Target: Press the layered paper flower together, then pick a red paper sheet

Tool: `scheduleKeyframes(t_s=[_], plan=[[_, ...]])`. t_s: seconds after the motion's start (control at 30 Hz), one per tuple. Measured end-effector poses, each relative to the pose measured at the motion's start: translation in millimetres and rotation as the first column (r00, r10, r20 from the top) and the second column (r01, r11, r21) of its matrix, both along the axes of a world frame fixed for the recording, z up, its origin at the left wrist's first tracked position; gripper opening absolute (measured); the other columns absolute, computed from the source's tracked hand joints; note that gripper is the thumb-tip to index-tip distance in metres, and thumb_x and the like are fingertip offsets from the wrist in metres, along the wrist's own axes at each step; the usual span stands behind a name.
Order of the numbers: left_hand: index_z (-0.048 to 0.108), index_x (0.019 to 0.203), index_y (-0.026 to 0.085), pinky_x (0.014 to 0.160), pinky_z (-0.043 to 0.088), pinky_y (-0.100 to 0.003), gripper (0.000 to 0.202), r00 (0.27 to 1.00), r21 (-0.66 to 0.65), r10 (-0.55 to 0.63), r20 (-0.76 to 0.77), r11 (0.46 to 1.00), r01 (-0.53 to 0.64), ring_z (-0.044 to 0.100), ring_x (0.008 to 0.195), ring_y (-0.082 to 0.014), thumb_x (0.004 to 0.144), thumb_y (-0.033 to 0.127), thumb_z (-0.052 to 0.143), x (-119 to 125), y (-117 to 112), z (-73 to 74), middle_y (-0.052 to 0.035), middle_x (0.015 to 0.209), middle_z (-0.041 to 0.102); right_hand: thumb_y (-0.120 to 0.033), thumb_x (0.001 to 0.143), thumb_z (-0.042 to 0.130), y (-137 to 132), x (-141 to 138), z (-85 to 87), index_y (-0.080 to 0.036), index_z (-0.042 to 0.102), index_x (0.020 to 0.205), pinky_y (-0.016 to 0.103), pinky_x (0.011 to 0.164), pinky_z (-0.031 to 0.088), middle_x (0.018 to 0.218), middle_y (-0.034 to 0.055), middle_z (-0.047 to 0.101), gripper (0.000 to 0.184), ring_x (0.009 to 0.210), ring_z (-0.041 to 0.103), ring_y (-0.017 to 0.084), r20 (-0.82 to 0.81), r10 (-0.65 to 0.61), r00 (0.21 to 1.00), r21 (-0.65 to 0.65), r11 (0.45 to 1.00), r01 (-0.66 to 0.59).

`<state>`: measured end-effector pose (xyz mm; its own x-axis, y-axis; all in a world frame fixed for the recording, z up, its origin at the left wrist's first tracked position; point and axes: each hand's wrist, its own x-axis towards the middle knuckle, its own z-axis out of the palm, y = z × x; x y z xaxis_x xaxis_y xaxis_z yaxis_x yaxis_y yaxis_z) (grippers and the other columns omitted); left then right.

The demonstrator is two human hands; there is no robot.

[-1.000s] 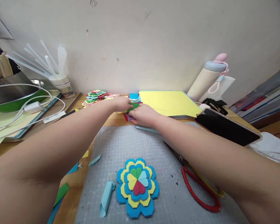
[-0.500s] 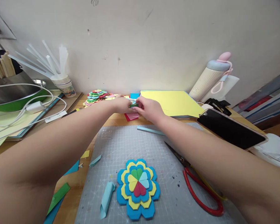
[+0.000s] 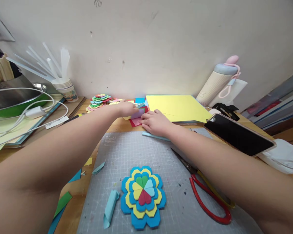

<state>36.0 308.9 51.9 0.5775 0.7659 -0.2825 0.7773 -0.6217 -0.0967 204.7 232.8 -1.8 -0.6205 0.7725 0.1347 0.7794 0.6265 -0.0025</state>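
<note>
Both my arms reach to the far edge of the grey cutting mat (image 3: 161, 156). My left hand (image 3: 125, 109) is closed on a small pink-lilac paper square (image 3: 137, 114) lifted from a pile of coloured paper squares (image 3: 136, 121). My right hand (image 3: 155, 123) rests on the pile's red sheets, fingers curled and pressing down. Near me on the mat lies a layered paper flower (image 3: 143, 197) in blue, yellow, green and red.
Red-handled scissors (image 3: 205, 191) lie right of the flower. A light blue folded scrap (image 3: 110, 208) lies at its left. Yellow sheets (image 3: 178, 108), a phone (image 3: 236, 134) and a bottle (image 3: 216, 83) are at the back right. More paper flowers (image 3: 99, 100) and cups (image 3: 64, 87) stand at the back left.
The green piece that both hands pinched is gone from sight. My right hand has dropped onto the red sheets, and my left hand now holds up a pink-lilac square.
</note>
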Motion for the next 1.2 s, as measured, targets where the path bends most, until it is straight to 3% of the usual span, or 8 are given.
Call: scheduleKeyframes(t_s=[0.23, 0.47, 0.67, 0.8, 0.93, 1.03, 1.13, 1.2], plan=[[0.057, 0.119, 0.016, 0.087, 0.053, -0.044, 0.032, 1.0, -0.006, -0.01, -0.024, 1.0, 0.01, 0.061, 0.103, -0.0233, 0.092, 0.033, 0.058, 1, 4, -4.5, -0.0088, 0.121, 0.059, -0.038, 0.097, 0.042, -9, -24, 3.2, -0.033, 0.065, 0.123, 0.039, 0.09, 0.026, 0.118, 0.0065, 0.064, 0.035, 0.109, 0.053, 0.023, 0.005, -0.029, 1.0, -0.095, 0.995, 0.03], [0.058, 0.118, 0.016, 0.088, 0.052, -0.044, 0.032, 0.999, 0.014, -0.024, -0.031, 1.0, 0.024, 0.061, 0.104, -0.0236, 0.092, 0.033, 0.058, 2, 3, -7.6, -0.0087, 0.121, 0.059, -0.032, 0.099, 0.035, -16, -44, 2.3, -0.021, 0.07, 0.111, 0.05, 0.099, 0.023, 0.115, 0.0114, 0.065, 0.038, 0.111, 0.053, 0.027, -0.049, -0.172, 0.984, -0.102, 0.981, 0.166], [0.058, 0.117, 0.016, 0.088, 0.052, -0.044, 0.03, 0.997, -0.005, -0.07, -0.02, 0.998, 0.069, 0.061, 0.102, -0.0225, 0.093, 0.034, 0.057, 8, -8, -4.9, -0.0086, 0.119, 0.06, -0.027, 0.097, 0.042, -31, -30, 15.0, -0.023, 0.071, 0.103, 0.053, 0.111, 0.009, 0.124, 0.0055, 0.065, 0.03, 0.119, 0.051, 0.024, -0.117, -0.143, 0.983, -0.118, 0.985, 0.129], [0.061, 0.111, 0.015, 0.092, 0.048, -0.047, 0.034, 0.995, -0.014, -0.095, -0.031, 0.995, 0.095, 0.061, 0.102, -0.0226, 0.092, 0.043, 0.054, 11, -21, -6.5, -0.0084, 0.114, 0.064, -0.027, 0.1, 0.035, -66, -11, 22.7, -0.022, 0.062, 0.123, 0.058, 0.11, 0.007, 0.13, 0.0073, 0.062, 0.036, 0.122, 0.05, 0.025, -0.187, -0.17, 0.968, -0.102, 0.983, 0.153], [0.07, 0.095, 0.024, 0.11, 0.021, -0.051, 0.042, 0.994, 0.025, -0.108, -0.017, 0.994, 0.108, 0.05, 0.122, -0.0267, 0.088, 0.059, 0.048, 10, -42, -5.7, -0.0062, 0.108, 0.07, -0.031, 0.098, 0.042, -116, 7, 29.7, -0.024, 0.069, 0.111, 0.059, 0.109, 0.015, 0.118, 0.0068, 0.069, 0.031, 0.112, 0.058, 0.024, -0.202, -0.151, 0.967, -0.163, 0.979, 0.119], [0.069, 0.104, 0.029, 0.112, 0.007, -0.048, 0.04, 0.996, 0.09, -0.086, 0.015, 0.992, 0.085, 0.038, 0.133, -0.0262, 0.088, 0.055, 0.044, 1, -64, 6.0, -0.0043, 0.12, 0.068, -0.031, 0.096, 0.047, -158, 23, 31.9, -0.027, 0.067, 0.114, 0.06, 0.11, 0.014, 0.119, 0.0072, 0.068, 0.028, 0.115, 0.057, 0.025, -0.228, -0.159, 0.961, -0.247, 0.964, 0.101], [0.062, 0.117, 0.025, 0.112, 0.01, -0.048, 0.043, 0.999, 0.148, -0.012, 0.034, 0.989, 0.007, 0.036, 0.135, -0.0289, 0.088, 0.05, 0.042, -21, -101, 23.5, -0.0074, 0.133, 0.059, -0.031, 0.093, 0.049, -192, 45, 24.8, -0.029, 0.066, 0.115, 0.061, 0.11, 0.015, 0.12, 0.0076, 0.067, 0.028, 0.118, 0.056, 0.027, -0.204, -0.189, 0.961, -0.226, 0.964, 0.141], [0.064, 0.114, 0.021, 0.103, 0.029, -0.047, 0.044, 0.997, 0.117, 0.079, 0.015, 0.99, -0.08, 0.053, 0.118, -0.0327, 0.087, 0.05, 0.044, -38, -138, 29.9, -0.0119, 0.119, 0.067, -0.03, 0.093, 0.048, -205, 61, 15.8, -0.029, 0.066, 0.115, 0.059, 0.11, 0.018, 0.122, 0.0079, 0.066, 0.029, 0.12, 0.055, 0.027, -0.228, -0.224, 0.947, -0.143, 0.97, 0.195]])
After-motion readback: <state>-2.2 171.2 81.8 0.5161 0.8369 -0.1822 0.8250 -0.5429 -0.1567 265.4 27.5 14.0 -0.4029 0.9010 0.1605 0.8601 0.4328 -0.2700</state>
